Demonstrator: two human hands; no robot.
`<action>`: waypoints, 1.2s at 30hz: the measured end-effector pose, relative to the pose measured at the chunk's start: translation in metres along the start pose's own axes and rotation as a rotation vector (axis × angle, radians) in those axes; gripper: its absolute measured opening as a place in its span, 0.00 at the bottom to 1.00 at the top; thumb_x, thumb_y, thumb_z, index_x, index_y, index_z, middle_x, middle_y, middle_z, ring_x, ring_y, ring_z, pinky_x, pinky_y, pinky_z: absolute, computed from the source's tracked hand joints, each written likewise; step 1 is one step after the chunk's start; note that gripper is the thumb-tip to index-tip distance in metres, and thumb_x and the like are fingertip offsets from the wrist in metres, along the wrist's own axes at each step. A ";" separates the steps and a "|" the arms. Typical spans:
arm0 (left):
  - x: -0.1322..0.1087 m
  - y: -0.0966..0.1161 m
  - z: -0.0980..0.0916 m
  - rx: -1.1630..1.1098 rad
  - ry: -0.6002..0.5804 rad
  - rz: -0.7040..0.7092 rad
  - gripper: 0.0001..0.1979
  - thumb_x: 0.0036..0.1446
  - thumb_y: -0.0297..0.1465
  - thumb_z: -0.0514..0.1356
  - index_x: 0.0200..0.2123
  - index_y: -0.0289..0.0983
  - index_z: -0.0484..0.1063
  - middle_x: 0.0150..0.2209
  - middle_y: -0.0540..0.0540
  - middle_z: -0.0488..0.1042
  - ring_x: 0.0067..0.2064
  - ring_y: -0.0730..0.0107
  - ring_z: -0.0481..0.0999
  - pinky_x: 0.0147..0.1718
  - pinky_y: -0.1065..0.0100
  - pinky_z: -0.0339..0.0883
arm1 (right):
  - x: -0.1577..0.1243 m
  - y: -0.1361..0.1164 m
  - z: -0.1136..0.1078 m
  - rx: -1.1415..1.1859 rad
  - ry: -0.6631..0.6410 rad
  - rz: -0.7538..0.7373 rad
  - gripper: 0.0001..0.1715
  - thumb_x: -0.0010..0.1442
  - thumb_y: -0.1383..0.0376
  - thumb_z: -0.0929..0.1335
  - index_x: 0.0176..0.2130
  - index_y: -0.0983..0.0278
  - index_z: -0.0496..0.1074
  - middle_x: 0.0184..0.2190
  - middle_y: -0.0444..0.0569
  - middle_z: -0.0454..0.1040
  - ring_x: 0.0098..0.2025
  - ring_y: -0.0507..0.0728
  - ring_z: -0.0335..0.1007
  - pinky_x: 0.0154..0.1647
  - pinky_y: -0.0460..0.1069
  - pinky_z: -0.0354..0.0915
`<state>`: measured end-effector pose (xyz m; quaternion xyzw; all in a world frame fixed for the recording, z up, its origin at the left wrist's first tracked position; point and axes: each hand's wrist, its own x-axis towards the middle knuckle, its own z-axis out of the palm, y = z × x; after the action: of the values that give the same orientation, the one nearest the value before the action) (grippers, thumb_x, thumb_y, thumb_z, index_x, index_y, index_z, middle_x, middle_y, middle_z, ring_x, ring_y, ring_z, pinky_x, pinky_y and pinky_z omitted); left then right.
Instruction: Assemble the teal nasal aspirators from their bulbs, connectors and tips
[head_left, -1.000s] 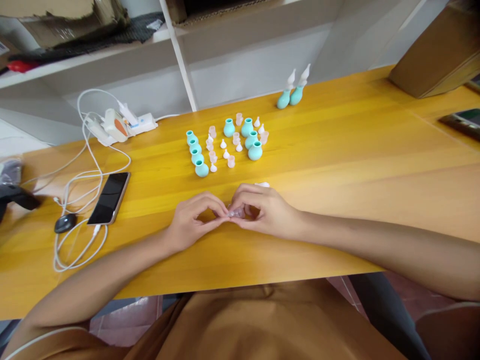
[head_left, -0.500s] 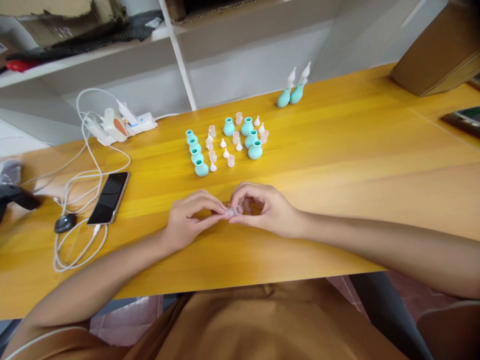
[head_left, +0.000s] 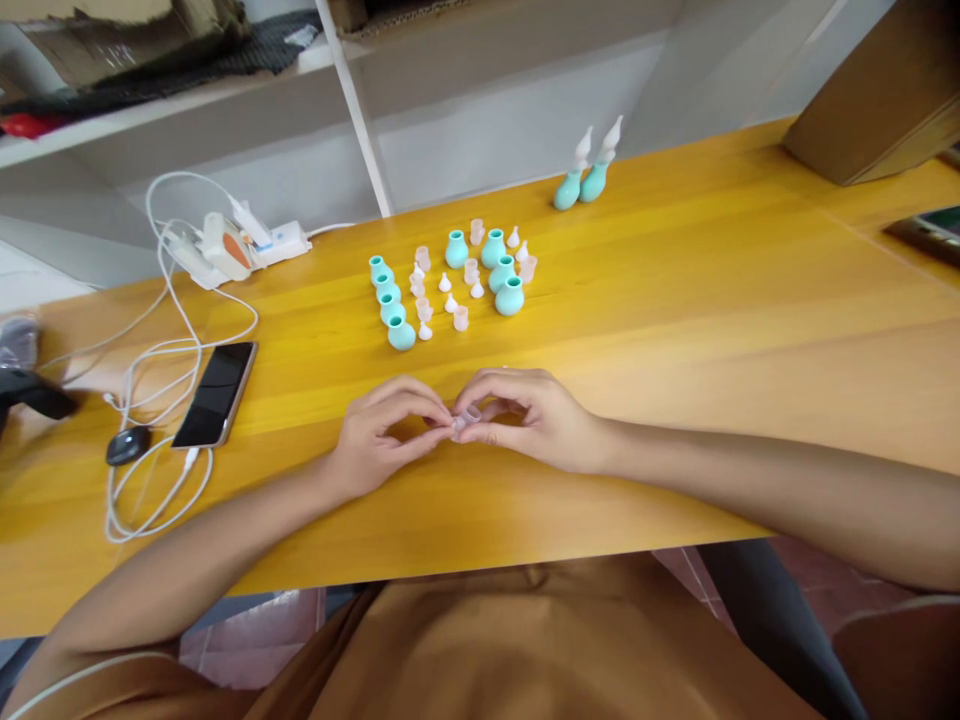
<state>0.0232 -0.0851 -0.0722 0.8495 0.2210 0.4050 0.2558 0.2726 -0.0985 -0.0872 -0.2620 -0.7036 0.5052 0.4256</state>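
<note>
My left hand (head_left: 379,432) and my right hand (head_left: 525,418) meet fingertip to fingertip just above the yellow wooden table (head_left: 675,300). Between them both hands pinch a small clear pinkish cap (head_left: 466,417). Farther back stand several teal rubber bulbs (head_left: 509,297) mixed with several small pink caps and white tips (head_left: 460,319). Two finished teal bulbs with white nozzles (head_left: 589,175) stand upright at the table's far edge.
A black phone (head_left: 214,393) lies at the left among white cables (head_left: 150,480), with a dark mouse (head_left: 127,445) beside it and a power strip with chargers (head_left: 232,245) behind. A cardboard box (head_left: 870,100) sits at the far right. White shelving runs behind the table.
The hands stay together at the same spot. The fingers have shifted slightly on the small cap, which now shows a little more between the fingertips.
</note>
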 end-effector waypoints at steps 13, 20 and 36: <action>0.002 0.000 0.000 -0.005 -0.012 -0.021 0.08 0.63 0.27 0.73 0.46 0.38 0.83 0.40 0.45 0.83 0.39 0.72 0.84 0.40 0.70 0.80 | 0.000 0.001 0.000 -0.018 -0.001 0.047 0.16 0.64 0.55 0.79 0.43 0.63 0.80 0.41 0.49 0.84 0.38 0.55 0.86 0.41 0.49 0.81; 0.001 0.001 0.000 0.008 -0.029 -0.037 0.06 0.65 0.29 0.72 0.46 0.39 0.83 0.40 0.44 0.83 0.39 0.71 0.84 0.40 0.70 0.80 | 0.000 0.002 -0.001 0.007 0.005 0.068 0.17 0.63 0.54 0.79 0.42 0.63 0.80 0.40 0.49 0.85 0.38 0.55 0.85 0.41 0.49 0.81; -0.005 0.000 0.003 0.178 0.000 0.053 0.23 0.70 0.23 0.65 0.65 0.44 0.77 0.51 0.42 0.83 0.49 0.69 0.83 0.49 0.68 0.80 | 0.003 0.006 0.005 0.341 0.105 0.213 0.22 0.57 0.54 0.83 0.41 0.65 0.78 0.35 0.49 0.84 0.38 0.55 0.83 0.42 0.51 0.81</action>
<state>0.0225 -0.0888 -0.0768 0.8744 0.2333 0.3907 0.1685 0.2665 -0.0960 -0.0920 -0.2850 -0.5530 0.6447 0.4442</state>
